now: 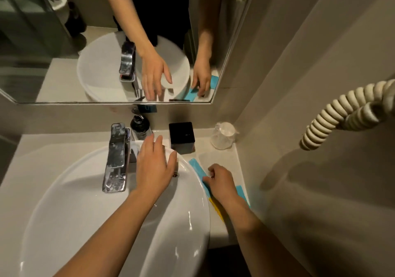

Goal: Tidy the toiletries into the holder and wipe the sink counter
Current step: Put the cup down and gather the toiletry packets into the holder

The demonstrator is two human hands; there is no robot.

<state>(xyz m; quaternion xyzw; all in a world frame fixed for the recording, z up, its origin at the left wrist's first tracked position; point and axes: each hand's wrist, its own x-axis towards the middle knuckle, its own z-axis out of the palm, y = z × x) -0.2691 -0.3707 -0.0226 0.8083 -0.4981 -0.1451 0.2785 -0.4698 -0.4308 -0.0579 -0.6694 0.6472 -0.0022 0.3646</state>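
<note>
My left hand hovers over the back rim of the white sink basin, fingers spread, holding nothing. My right hand rests on the counter to the right of the basin, fingers curled on a flat blue packet. A second blue piece and a yellow piece lie partly hidden under that hand and forearm. The black square holder stands on the counter behind the basin, between the two hands.
A chrome tap rises at the basin's back. A dark soap dispenser stands behind it. A plastic-wrapped cup sits in the right corner. A coiled cord hangs on the right wall. The mirror is above.
</note>
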